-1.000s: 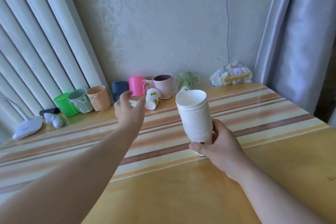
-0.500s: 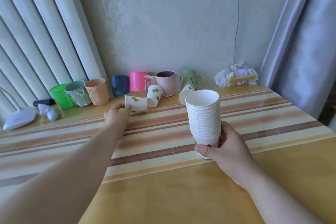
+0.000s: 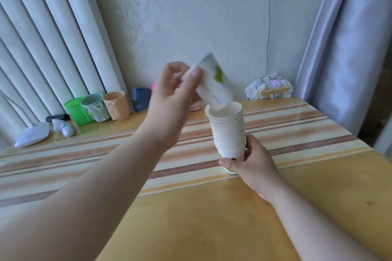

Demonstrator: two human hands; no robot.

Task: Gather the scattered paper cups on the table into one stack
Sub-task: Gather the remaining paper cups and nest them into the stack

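Observation:
A tall stack of white paper cups [image 3: 229,133] stands on the striped table [image 3: 297,133], and my right hand [image 3: 252,163] grips its bottom cup. My left hand [image 3: 171,93] holds one white paper cup with a green leaf print [image 3: 214,82], tilted, its base dipping into the mouth of the top cup of the stack. This cup is blurred by motion. My left arm hides the other paper cups that lay behind it near the wall.
Plastic mugs stand along the wall: green [image 3: 77,110], grey-green [image 3: 95,107], peach [image 3: 116,105], dark blue [image 3: 141,98]. A white lamp base [image 3: 31,133] and a small white object [image 3: 64,128] lie at the left. A crumpled bag [image 3: 268,89] sits at the back right.
My left hand has picked up a paper cup from the table near the mugs, lifted it and brought it right to the top of the stack. My right hand holds the stack as before.

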